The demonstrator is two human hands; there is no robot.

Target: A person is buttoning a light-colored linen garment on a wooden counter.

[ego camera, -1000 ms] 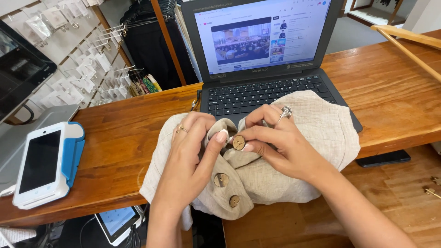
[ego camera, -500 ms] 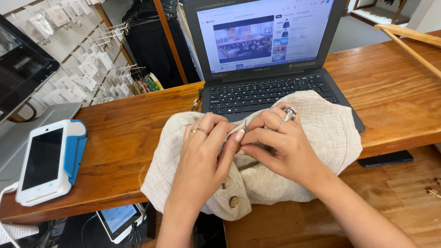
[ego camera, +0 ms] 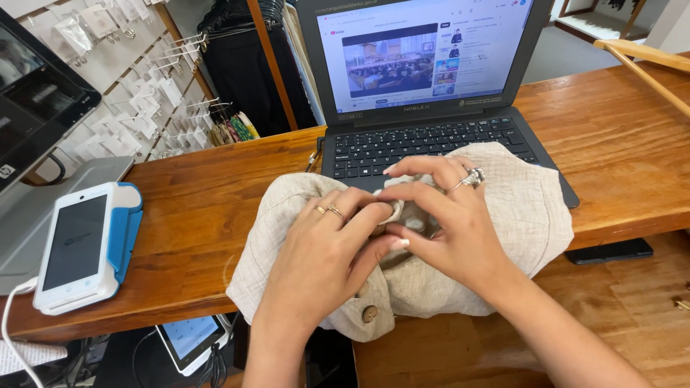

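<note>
The beige woven linen garment with round wooden buttons (ego camera: 503,223) lies bunched at the front edge of the wooden counter (ego camera: 208,208), partly draped over the keyboard of the open black laptop (ego camera: 431,136). Working a button here probably goes best with the cloth pinched flat and taut close to the spot, both thumbs steadying it. The left hand (ego camera: 323,251) and right hand (ego camera: 449,230) meet at the garment's middle, fingers curled narrow, pinching a fold of fabric between them.

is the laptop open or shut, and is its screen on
Open and on: the laptop has its lid raised behind the beige garment, keyboard showing, and the screen is lit with a video page.
</note>
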